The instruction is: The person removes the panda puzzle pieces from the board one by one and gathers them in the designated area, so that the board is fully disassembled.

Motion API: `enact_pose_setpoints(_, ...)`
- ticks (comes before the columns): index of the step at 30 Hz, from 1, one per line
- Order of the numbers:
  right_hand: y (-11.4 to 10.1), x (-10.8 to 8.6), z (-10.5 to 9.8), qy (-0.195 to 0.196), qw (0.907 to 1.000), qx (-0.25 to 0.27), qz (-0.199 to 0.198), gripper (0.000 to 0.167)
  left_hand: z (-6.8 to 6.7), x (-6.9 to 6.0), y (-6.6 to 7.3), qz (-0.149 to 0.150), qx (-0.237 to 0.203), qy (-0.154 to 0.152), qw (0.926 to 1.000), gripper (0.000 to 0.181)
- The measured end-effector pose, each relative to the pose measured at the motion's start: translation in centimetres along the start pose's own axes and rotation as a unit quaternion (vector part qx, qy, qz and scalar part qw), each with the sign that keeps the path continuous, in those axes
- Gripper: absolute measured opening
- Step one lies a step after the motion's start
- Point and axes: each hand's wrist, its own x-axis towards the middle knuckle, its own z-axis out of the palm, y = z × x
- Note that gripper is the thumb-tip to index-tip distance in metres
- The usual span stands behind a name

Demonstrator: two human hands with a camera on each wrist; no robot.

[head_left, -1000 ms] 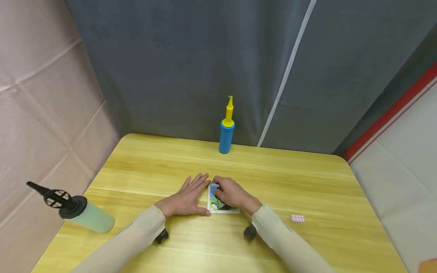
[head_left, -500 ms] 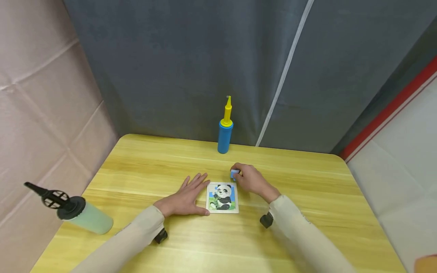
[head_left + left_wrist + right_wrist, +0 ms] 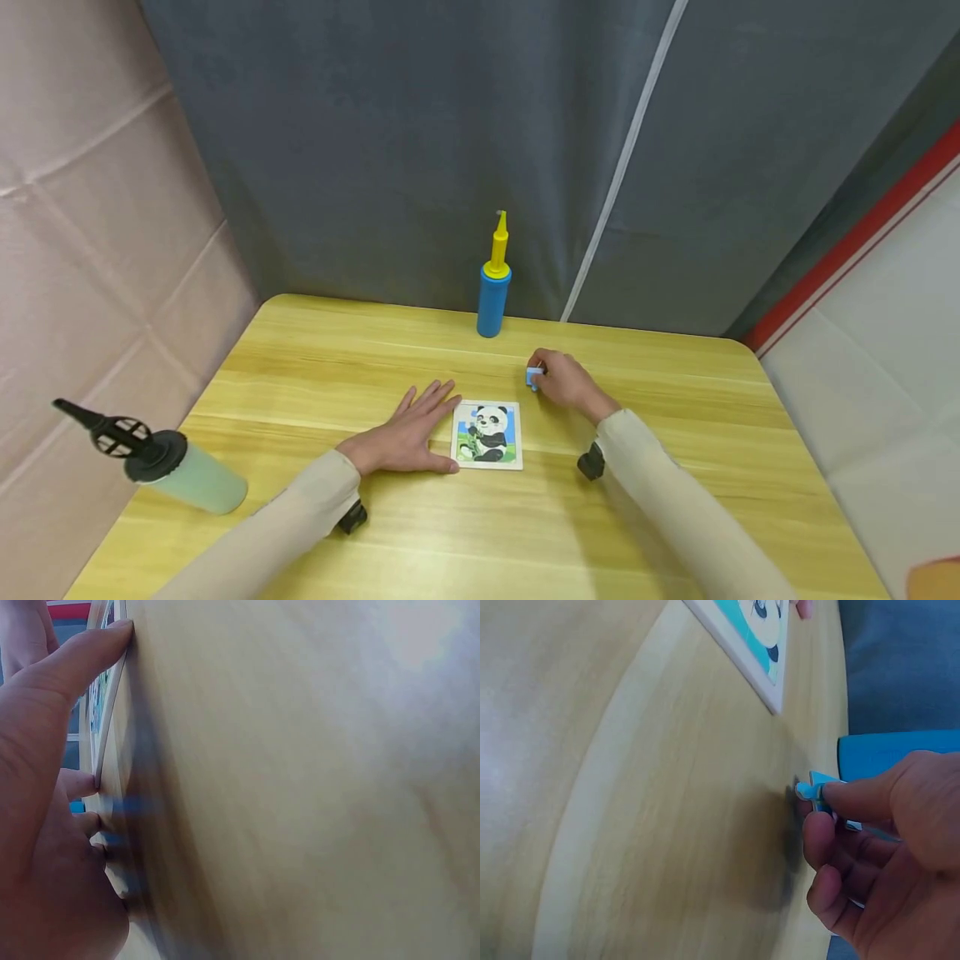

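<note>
A square panda jigsaw puzzle in a white frame lies on the wooden table. My left hand rests on the tabletop with fingers spread. Its thumb and index finger touch the frame's left side, as the left wrist view also shows. Beyond the puzzle's upper right corner, my right hand pinches a light blue puzzle piece between thumb and fingers. The piece is held low near the tabletop; whether it touches is hard to tell. Part of it is hidden by the fingers.
A blue hand pump with a yellow nozzle stands at the table's back edge. On the left is a pale green pump with a black top. A grey curtain hangs behind the table.
My right hand has moved off the puzzle to the upper right, with the blue piece in its pinch. The left hand stays put. My right sleeve now covers the spot of a small pink-and-white item.
</note>
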Motion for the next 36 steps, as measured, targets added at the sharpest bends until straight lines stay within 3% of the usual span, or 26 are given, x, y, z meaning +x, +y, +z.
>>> enact_pose_setpoints(9, 0.1, 0.2, 0.7, 0.028, 0.9959, -0.086, 0.013, 0.024, 0.2, -0.1, 0.2, -0.002, -0.008, 0.002, 1.0, 0.112)
enact_pose_setpoints(22, 0.1, -0.1, 0.7, 0.038, 0.994, -0.098, 0.033, 0.018, 0.2, 0.3, 0.2, -0.002, -0.004, 0.0, 1.0, 0.113)
enact_pose_setpoints(30, 0.0, -0.5, 1.0, 0.057, 0.9942, -0.09, 0.013, 0.016, 0.2, 0.4, 0.2, -0.005, -0.005, -0.003, 1.0, 0.114)
enact_pose_setpoints(36, -1.8, -1.6, 2.1, 0.065, 0.9935, -0.093, -0.011, 0.015, 0.1, 0.2, 0.3, -0.005, -0.005, -0.004, 1.0, 0.113)
